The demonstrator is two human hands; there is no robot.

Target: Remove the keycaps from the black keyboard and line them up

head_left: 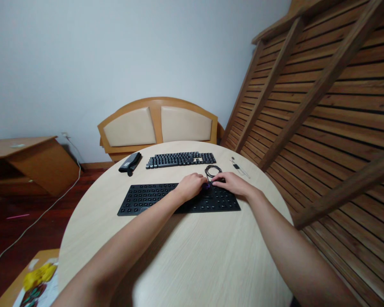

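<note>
A black keyboard base (160,197) lies flat on the table, its switches bare of keycaps. Over its far edge, right of the middle, my left hand (192,186) is closed around a small purple thing (206,186) whose kind I cannot make out. Opposite it, my right hand (233,184) reaches in from the right, thumb and forefinger stretched out and slightly apart at the keyboard's far edge. A coiled black cable (213,171) lies just behind both hands. My left forearm covers part of the keyboard's middle.
Loose black keycaps (176,159) stand in rows farther back on the round table (192,251). A folded dark pouch (130,163) lies at back left, a thin wire tool (240,169) at back right. A slatted wooden panel (323,106) leans close on the right.
</note>
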